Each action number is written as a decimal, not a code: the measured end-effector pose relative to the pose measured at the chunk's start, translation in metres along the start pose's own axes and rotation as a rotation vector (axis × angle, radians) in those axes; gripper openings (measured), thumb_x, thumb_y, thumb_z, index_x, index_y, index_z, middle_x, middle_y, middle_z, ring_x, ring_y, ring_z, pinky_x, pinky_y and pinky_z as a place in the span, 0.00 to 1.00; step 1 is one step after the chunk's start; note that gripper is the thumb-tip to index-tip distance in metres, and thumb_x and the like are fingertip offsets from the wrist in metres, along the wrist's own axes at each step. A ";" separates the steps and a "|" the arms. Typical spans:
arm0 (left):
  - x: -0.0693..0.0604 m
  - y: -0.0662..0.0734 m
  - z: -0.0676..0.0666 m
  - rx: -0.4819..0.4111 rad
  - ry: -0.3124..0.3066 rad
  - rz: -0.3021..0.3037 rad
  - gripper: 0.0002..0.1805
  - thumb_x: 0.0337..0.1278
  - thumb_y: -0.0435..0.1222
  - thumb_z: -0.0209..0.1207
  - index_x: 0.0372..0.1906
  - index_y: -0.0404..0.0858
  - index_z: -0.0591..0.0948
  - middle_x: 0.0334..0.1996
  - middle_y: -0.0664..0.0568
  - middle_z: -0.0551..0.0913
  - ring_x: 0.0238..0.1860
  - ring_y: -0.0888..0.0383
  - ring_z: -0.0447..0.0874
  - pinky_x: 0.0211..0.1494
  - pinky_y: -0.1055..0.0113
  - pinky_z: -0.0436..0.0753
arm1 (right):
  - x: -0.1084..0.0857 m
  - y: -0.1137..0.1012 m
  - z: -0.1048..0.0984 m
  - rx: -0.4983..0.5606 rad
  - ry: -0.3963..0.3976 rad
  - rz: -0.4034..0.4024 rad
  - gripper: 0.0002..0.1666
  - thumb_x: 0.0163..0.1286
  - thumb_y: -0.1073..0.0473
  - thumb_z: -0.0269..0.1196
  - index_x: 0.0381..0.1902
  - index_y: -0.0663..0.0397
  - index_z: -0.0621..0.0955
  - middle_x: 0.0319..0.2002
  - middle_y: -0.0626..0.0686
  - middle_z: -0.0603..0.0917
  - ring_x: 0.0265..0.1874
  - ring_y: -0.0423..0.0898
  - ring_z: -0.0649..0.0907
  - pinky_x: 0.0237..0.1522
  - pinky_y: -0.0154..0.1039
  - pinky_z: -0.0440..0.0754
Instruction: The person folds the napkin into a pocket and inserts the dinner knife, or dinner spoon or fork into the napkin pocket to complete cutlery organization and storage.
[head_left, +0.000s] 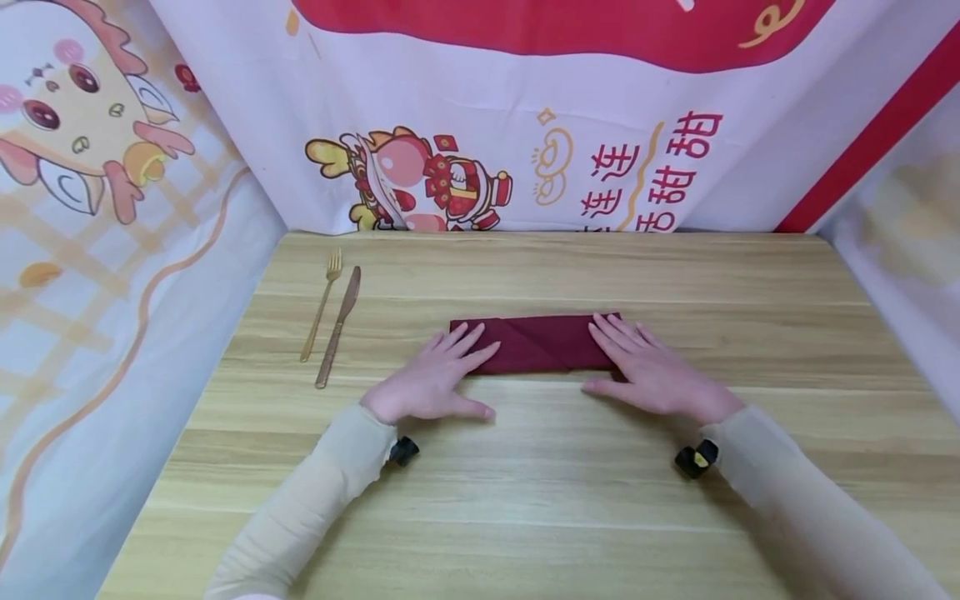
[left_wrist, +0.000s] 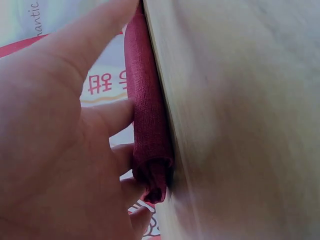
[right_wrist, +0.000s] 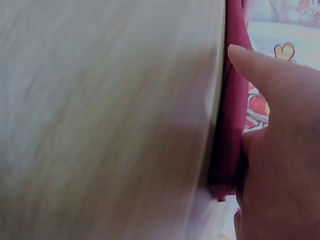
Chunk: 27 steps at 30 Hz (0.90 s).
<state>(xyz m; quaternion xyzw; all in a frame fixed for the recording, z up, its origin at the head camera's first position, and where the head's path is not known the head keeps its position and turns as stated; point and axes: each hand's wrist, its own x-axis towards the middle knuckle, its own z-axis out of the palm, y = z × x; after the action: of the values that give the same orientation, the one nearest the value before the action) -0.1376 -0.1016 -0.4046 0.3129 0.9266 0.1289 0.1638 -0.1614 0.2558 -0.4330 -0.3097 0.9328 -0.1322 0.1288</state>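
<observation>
A dark red cloth napkin (head_left: 543, 343), folded into a long flat strip, lies across the middle of the wooden table. On its left end rest the straight fingers of my left hand (head_left: 435, 379), thumb spread toward me on the wood. My right hand (head_left: 656, 371) lies on the napkin's right end, its fingers extended and its thumb apart from the cloth. In the left wrist view the rolled end of the napkin (left_wrist: 147, 110) shows several layers tucked inside. The right wrist view shows the other end of the napkin (right_wrist: 231, 125) beside the fingers.
A gold fork (head_left: 322, 304) and a copper-toned knife (head_left: 339, 327) lie side by side at the table's left. A printed cloth (head_left: 465, 100) hangs behind the back edge of the table (head_left: 525, 500), with more printed cloth at both sides.
</observation>
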 end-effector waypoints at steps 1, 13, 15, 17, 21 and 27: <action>0.001 -0.001 0.002 -0.008 0.009 -0.002 0.59 0.56 0.69 0.61 0.83 0.45 0.50 0.81 0.42 0.41 0.80 0.41 0.33 0.77 0.40 0.41 | 0.000 -0.002 0.000 0.001 0.004 0.008 0.58 0.72 0.24 0.50 0.82 0.58 0.48 0.81 0.58 0.43 0.79 0.57 0.42 0.75 0.59 0.41; 0.009 -0.005 0.011 0.049 -0.010 -0.072 0.70 0.51 0.78 0.51 0.82 0.37 0.37 0.82 0.44 0.33 0.80 0.47 0.28 0.77 0.42 0.39 | -0.003 -0.028 0.002 0.074 -0.010 0.111 0.65 0.70 0.20 0.48 0.80 0.66 0.45 0.80 0.64 0.39 0.78 0.60 0.39 0.75 0.59 0.44; 0.007 0.000 0.009 0.071 -0.019 -0.074 0.69 0.52 0.78 0.51 0.82 0.36 0.39 0.82 0.44 0.34 0.80 0.47 0.29 0.77 0.43 0.39 | 0.001 -0.027 0.003 0.079 -0.014 0.126 0.66 0.69 0.19 0.47 0.80 0.67 0.45 0.80 0.64 0.38 0.78 0.60 0.38 0.75 0.58 0.44; 0.006 0.005 0.007 0.096 -0.027 -0.073 0.68 0.53 0.77 0.51 0.82 0.35 0.41 0.82 0.44 0.36 0.80 0.46 0.30 0.77 0.44 0.39 | 0.007 -0.024 0.002 0.085 -0.013 0.135 0.67 0.69 0.19 0.47 0.80 0.67 0.44 0.80 0.64 0.37 0.78 0.60 0.38 0.75 0.59 0.43; 0.005 0.018 0.010 0.121 -0.035 -0.044 0.67 0.54 0.77 0.52 0.81 0.33 0.44 0.81 0.41 0.39 0.80 0.45 0.34 0.78 0.45 0.38 | 0.020 -0.013 0.001 0.054 -0.001 0.151 0.69 0.67 0.17 0.45 0.80 0.68 0.44 0.80 0.65 0.37 0.78 0.60 0.38 0.75 0.58 0.40; 0.008 0.041 0.022 0.142 -0.075 0.021 0.70 0.51 0.79 0.51 0.81 0.33 0.43 0.81 0.41 0.39 0.80 0.47 0.33 0.78 0.53 0.36 | 0.042 -0.001 -0.003 -0.003 0.026 0.185 0.73 0.63 0.13 0.44 0.79 0.69 0.44 0.80 0.66 0.39 0.78 0.61 0.39 0.75 0.58 0.34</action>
<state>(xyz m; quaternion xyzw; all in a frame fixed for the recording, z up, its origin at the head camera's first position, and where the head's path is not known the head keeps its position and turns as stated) -0.1131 -0.0623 -0.4125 0.3378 0.9234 0.0529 0.1744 -0.1946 0.2299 -0.4365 -0.2206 0.9592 -0.1225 0.1278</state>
